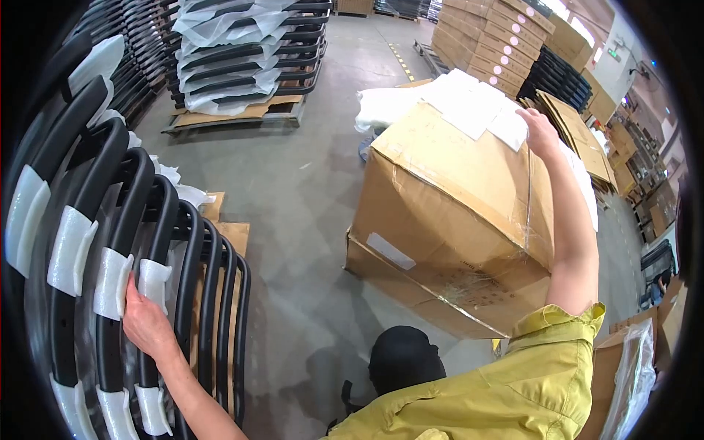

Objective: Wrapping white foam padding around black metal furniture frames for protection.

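Note:
My left hand point(147, 323) grips one of the black curved tube frames point(187, 271) stacked side by side at the lower left, right beside a white foam wrap point(114, 282) on the tube. My right arm, in a yellow short sleeve, reaches up and away to the top of a large tilted cardboard box point(447, 220). My right hand point(540, 130) closes on the edge of a white foam sheet point(506, 125), one of several lying on top of the box.
More black frames with white wrapping are stacked on a pallet point(235, 114) at the back left. Stacked cartons point(491, 44) and flat cardboard point(579, 132) stand at the back right. A dark rounded object point(403, 359) sits on the grey concrete floor point(308, 191) near me.

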The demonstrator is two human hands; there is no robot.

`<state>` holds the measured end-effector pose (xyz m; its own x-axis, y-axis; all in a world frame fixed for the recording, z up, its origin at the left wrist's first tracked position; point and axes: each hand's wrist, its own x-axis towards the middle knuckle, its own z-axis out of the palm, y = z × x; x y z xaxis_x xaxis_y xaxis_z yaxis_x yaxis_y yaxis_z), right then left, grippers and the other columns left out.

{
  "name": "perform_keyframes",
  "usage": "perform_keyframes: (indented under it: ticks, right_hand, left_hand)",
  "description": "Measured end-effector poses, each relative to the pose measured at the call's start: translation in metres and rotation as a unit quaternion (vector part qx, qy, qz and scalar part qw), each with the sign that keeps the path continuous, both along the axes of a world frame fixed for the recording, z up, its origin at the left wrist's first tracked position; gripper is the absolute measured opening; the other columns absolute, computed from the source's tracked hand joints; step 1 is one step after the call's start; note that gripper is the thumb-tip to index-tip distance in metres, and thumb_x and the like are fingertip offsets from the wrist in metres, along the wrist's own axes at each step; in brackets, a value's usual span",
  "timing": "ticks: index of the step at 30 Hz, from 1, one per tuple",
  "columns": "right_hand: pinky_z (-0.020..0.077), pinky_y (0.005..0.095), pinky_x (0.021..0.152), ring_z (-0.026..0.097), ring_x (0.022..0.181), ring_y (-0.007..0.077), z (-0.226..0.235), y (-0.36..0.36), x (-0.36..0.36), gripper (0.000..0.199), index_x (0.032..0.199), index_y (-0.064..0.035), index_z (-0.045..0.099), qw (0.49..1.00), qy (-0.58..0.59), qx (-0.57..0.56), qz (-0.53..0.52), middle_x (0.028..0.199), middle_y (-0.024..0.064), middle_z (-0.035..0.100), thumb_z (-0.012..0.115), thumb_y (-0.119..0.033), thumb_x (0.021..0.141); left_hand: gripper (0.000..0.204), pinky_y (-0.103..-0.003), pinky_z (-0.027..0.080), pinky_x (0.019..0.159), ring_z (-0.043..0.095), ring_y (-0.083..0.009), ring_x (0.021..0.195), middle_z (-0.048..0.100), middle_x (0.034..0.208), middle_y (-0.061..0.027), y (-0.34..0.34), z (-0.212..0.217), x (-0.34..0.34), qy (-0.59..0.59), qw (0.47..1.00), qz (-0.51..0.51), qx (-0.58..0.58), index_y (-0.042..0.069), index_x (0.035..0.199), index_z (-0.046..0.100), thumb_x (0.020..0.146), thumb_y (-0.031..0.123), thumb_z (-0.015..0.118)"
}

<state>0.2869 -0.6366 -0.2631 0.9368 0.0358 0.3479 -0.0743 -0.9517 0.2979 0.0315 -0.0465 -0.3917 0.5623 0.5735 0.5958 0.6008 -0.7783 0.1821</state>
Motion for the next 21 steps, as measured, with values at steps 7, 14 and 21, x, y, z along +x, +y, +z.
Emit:
perform_keyframes:
  ticks: [7, 14, 21]
  right_hand:
    - [0.0316, 0.0376, 0.095, 0.03, 0.122, 0.0216, -0.024, 0.002, -0.016, 0.057, 0.124, -0.0245, 0.037, 0.981, 0.05, -0.183, 0.04, 0.134, 0.0009, 0.029, 0.047, 0.002, 0.074]
    - [0.0367, 0.0314, 0.088, 0.043, 0.109, 0.022, -0.037, -0.031, -0.016, 0.032, 0.107, -0.0128, 0.049, 0.973, -0.056, -0.173, 0.145, 0.115, 0.0058, 0.048, 0.049, -0.008, 0.075]
    - [0.0446, 0.0285, 0.072, 0.057, 0.082, 0.019, 0.035, 0.06, -0.06, 0.022, 0.092, -0.0093, 0.055, 0.833, -0.375, -0.185, 0.361, 0.089, 0.0035, 0.059, 0.054, -0.002, 0.072]
  left_hand:
    - [0.029, -0.041, 0.046, 0.07, 0.058, -0.0338, 0.083, 0.058, 0.097, -0.0165, 0.005, -0.003, -0.004, -0.02, 0.999, -0.014, 0.023, 0.009, 0.109, 0.053, 0.082, 0.005, 0.043]
    - [0.03, -0.04, 0.046, 0.072, 0.057, -0.0344, 0.085, 0.057, 0.098, -0.0176, 0.001, 0.002, -0.008, -0.009, 1.0, -0.021, 0.018, 0.008, 0.11, 0.052, 0.082, 0.004, 0.044]
    - [0.029, -0.038, 0.043, 0.08, 0.053, -0.0332, 0.093, 0.056, 0.102, -0.0172, -0.005, -0.003, -0.03, -0.053, 0.993, -0.105, 0.009, 0.001, 0.107, 0.052, 0.081, 0.003, 0.039]
